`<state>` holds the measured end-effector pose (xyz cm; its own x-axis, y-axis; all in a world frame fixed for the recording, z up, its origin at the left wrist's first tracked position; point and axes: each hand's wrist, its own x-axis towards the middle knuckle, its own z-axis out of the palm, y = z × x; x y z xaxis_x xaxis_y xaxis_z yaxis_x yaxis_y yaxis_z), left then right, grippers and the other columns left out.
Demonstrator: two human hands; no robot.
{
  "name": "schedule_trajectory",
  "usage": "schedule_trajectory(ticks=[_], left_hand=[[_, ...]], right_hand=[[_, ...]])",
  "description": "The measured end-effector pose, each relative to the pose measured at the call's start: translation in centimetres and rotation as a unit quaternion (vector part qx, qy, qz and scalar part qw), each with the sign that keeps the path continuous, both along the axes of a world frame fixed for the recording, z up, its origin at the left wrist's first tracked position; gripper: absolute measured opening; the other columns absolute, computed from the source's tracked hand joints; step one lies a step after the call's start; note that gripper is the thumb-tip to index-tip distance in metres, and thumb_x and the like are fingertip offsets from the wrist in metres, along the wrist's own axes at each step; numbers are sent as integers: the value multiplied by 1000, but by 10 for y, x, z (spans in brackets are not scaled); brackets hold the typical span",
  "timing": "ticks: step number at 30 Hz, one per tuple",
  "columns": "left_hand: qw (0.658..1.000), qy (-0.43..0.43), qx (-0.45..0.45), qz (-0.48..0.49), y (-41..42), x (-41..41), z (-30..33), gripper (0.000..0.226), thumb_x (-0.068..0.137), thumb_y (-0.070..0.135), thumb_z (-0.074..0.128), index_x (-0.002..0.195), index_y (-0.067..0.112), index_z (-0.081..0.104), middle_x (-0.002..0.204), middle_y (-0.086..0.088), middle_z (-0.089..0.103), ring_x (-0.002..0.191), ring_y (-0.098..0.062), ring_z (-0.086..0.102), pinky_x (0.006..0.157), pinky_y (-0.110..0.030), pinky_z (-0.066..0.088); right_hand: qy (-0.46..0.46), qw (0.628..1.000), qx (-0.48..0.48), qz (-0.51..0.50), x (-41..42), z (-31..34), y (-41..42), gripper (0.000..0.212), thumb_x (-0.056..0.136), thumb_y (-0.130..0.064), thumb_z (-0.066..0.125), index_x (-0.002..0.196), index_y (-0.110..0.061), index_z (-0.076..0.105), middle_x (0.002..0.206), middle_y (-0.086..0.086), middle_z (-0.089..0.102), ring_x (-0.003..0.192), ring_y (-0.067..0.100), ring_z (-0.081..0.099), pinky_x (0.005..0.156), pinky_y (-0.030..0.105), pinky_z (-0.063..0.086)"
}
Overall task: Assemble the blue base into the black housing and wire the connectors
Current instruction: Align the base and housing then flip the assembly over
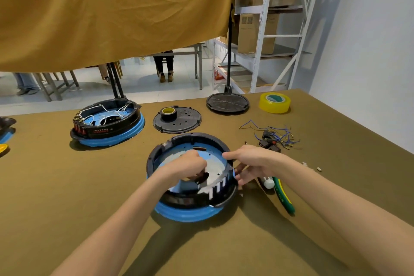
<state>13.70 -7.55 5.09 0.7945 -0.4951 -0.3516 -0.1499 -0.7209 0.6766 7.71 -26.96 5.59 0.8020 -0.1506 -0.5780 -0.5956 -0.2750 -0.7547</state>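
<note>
The black housing (179, 141) sits in front of me with the blue base (186, 213) showing under its near rim. My left hand (188, 167) is inside the ring, fingers curled over a dark part near the centre opening. My right hand (248, 163) grips the housing's right rim, thumb on top and fingers outside. A pile of blue wires with connectors and small black switches (276, 138) lies on the table to the right, apart from both hands.
A second unit with white wiring (107, 123) stands at far left. A black perforated lid (179, 122) carries a roll of black tape (168, 113). A black grille disc (227, 103), yellow tape roll (274, 102) and green-handled pliers (283, 197) lie to the right.
</note>
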Motion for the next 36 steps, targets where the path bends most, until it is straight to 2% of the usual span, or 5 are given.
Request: schedule_trajectory(ticks=[5,10,14,27,36], left_hand=[[987,-145,40,-57,-2,-6,-4,41,103,28,46,65,15,43,54,0,39,48,-17,33,51,-30,30],[966,-209,1,-152,3,-26,-9,49,106,53,39,147,30,50,122,7,67,101,-7,63,87,-30,52],[936,-286,97,-178,3,-25,-20,59,101,55,51,154,35,38,139,1,48,111,-20,59,90,-34,51],[943,-297,23,-149,7,-21,-24,65,101,51,54,157,46,22,132,4,47,105,-15,56,83,-29,48],[851,-522,-24,-55,9,-50,-27,72,92,75,35,150,33,38,130,11,62,109,-9,61,95,-27,46]], right_hand=[[14,999,47,-16,-10,-8,6,60,99,-43,64,148,-19,39,106,25,65,96,37,74,86,48,62],[14,999,45,-19,-10,-9,2,52,95,-50,66,130,-14,51,117,24,64,100,34,74,85,46,63],[15,998,43,-52,-6,-7,2,42,93,-44,71,111,-9,57,120,19,61,105,29,66,88,47,61],[53,981,165,-88,-2,0,-2,79,81,-37,84,139,-3,43,123,30,66,107,39,71,91,47,60],[43,983,156,-91,3,3,-8,83,69,-46,89,126,4,54,101,22,77,88,33,77,76,41,63]])
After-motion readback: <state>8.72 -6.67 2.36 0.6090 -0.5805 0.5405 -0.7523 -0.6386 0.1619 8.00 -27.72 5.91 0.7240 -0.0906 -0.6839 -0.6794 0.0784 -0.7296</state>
